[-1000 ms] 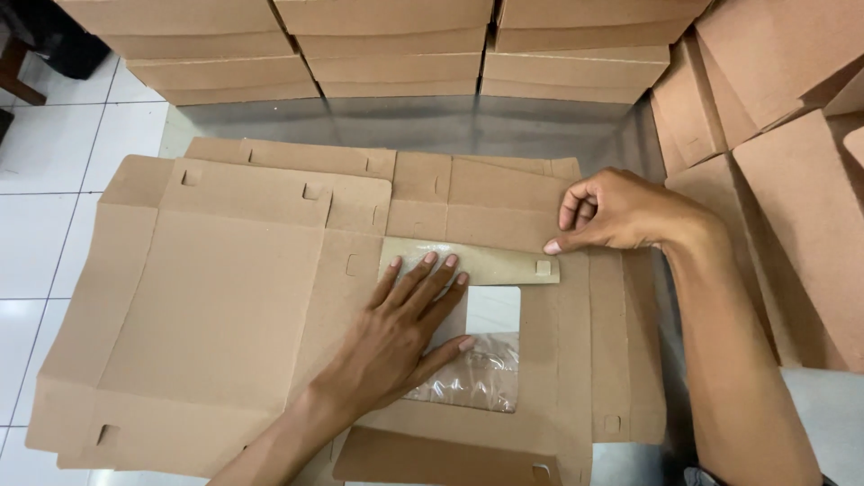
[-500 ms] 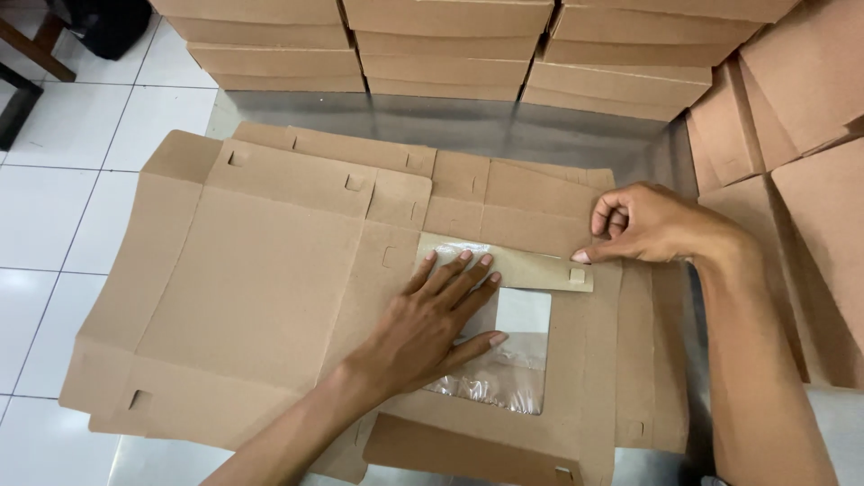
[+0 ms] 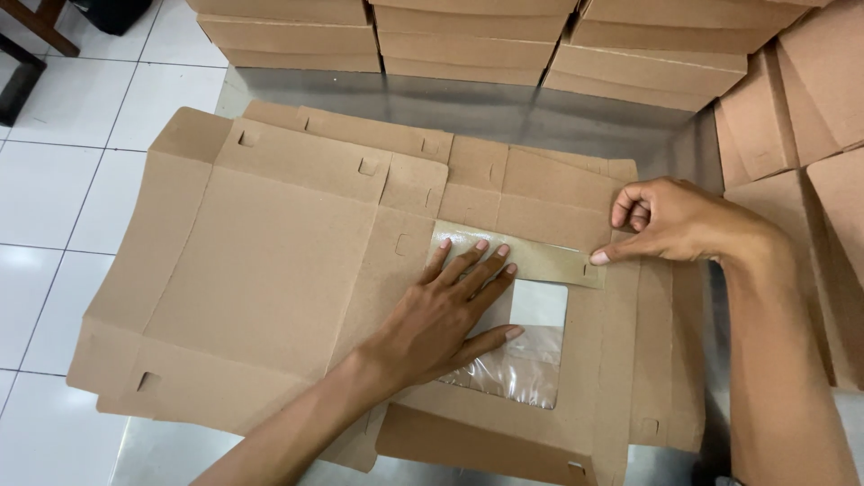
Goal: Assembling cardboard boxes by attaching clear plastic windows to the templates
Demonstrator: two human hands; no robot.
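My left hand (image 3: 441, 319) lies flat, fingers (image 3: 477, 265) spread wide, tips on the near edge of the cardboard strip (image 3: 522, 256). My right hand (image 3: 670, 220) curls half shut, thumb tip pinning the strip's right end. The strip runs left to right along the far edge of the clear plastic window (image 3: 526, 346) in the flattened cardboard box (image 3: 270, 279), between both hands.

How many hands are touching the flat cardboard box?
2. The left hand lies flat over the clear plastic window of the flat cardboard box. The right hand presses a fingertip on the strip above it. No other hands show.
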